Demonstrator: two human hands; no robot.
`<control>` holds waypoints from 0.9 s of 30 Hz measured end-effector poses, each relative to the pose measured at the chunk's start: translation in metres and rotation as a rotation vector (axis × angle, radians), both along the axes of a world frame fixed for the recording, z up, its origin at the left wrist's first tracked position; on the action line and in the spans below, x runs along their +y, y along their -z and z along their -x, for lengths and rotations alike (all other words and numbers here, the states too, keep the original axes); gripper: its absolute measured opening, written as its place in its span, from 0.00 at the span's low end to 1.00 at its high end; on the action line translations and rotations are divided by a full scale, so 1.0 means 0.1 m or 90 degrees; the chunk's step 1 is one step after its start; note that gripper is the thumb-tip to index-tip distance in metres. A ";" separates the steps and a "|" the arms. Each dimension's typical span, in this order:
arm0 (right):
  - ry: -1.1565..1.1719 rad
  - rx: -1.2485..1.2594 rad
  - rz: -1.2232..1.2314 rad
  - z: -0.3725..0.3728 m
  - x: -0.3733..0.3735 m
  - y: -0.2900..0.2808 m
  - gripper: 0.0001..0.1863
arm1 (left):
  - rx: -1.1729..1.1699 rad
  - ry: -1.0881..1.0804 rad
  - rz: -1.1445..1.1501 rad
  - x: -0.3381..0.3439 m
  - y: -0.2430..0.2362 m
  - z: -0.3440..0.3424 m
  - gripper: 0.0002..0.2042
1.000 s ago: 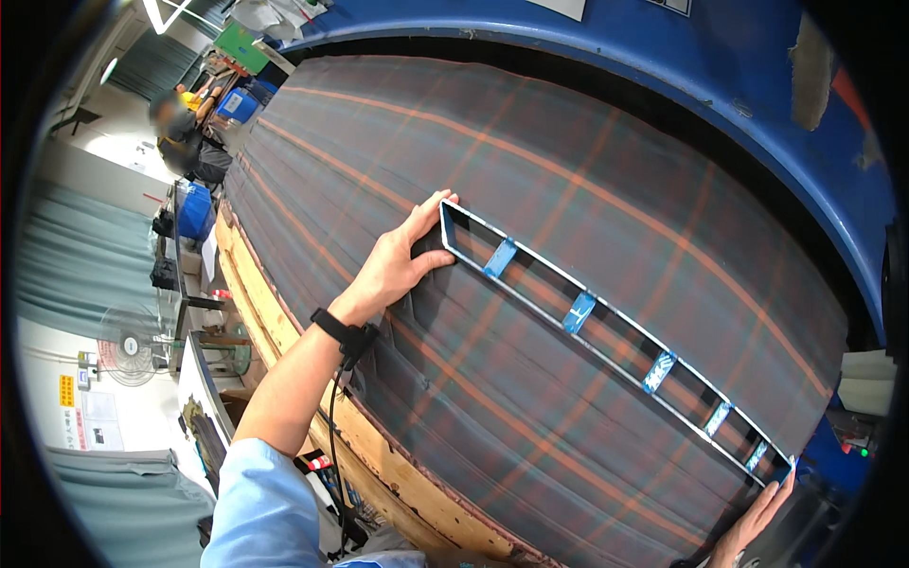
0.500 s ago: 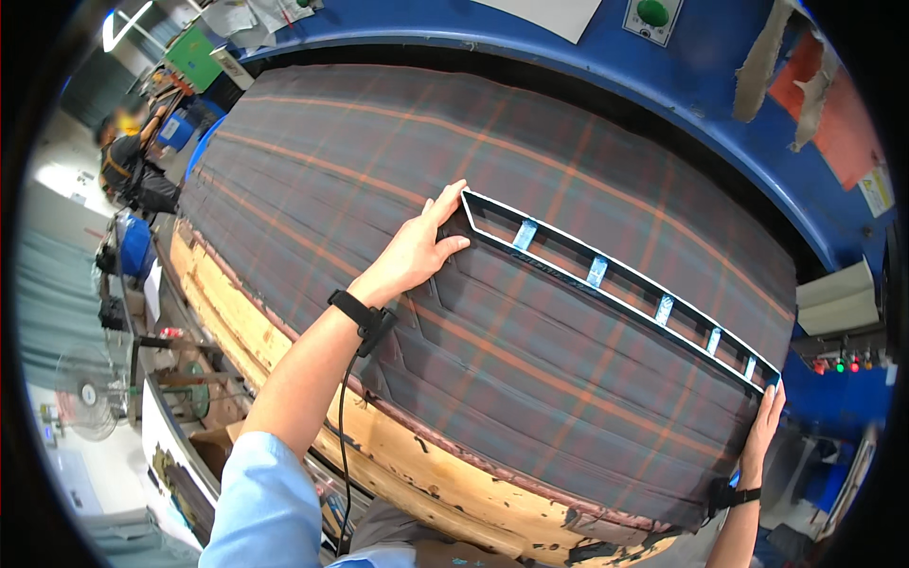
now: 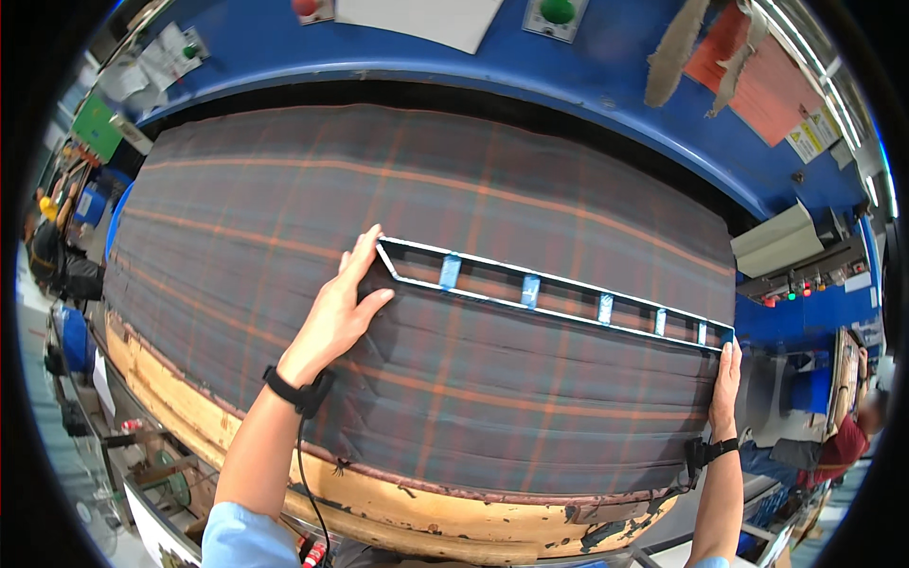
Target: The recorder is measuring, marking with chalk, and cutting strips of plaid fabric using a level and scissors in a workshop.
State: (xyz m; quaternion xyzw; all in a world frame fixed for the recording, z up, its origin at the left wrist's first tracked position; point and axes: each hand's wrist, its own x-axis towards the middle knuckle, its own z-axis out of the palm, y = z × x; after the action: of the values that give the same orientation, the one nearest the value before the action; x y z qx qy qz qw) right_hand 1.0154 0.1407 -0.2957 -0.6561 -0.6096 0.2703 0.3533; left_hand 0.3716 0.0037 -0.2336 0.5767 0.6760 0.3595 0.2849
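Observation:
A long, narrow cutting die, a metal frame with slanted ends and several blue crosspieces, lies across dark plaid cloth with orange stripes. My left hand grips its left end, fingers along the outer side and thumb spread toward the near edge. At the opposite end, my right hand is pressed against the tip with its fingers together; the right thumb is hard to make out. Cloth shows through the gaps between the crosspieces. Each wrist wears a black band, and a cable hangs from the left one.
A blue machine beam with a green button spans the far side, above a dark gap. The worn wooden edge runs along the near side. Two other people stand away at the far left and right.
My view has turned, so the cloth and die look less slanted and sit further left. Both hands stay at the die's ends. A person in dark red has come into view at right.

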 end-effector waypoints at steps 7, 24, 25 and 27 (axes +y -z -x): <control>0.010 -0.090 -0.044 0.08 -0.01 -0.04 0.26 | 0.004 0.014 0.028 0.06 -0.13 -0.07 0.40; 0.051 -0.005 0.024 0.27 -0.07 -0.22 0.24 | -0.034 -0.055 0.037 0.11 -0.02 -0.14 0.39; 0.054 0.002 0.023 0.27 -0.07 -0.22 0.24 | -0.036 -0.056 0.040 0.12 -0.02 -0.14 0.39; 0.043 -0.052 0.015 0.27 -0.07 -0.24 0.24 | -0.037 -0.050 0.038 0.12 -0.01 -0.14 0.40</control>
State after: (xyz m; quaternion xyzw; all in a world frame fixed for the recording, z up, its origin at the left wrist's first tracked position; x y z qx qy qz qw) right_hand 0.9886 0.1337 -0.2722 -0.6909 -0.5979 0.2385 0.3291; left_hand 0.3860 0.0152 -0.2322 0.5304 0.7000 0.3664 0.3074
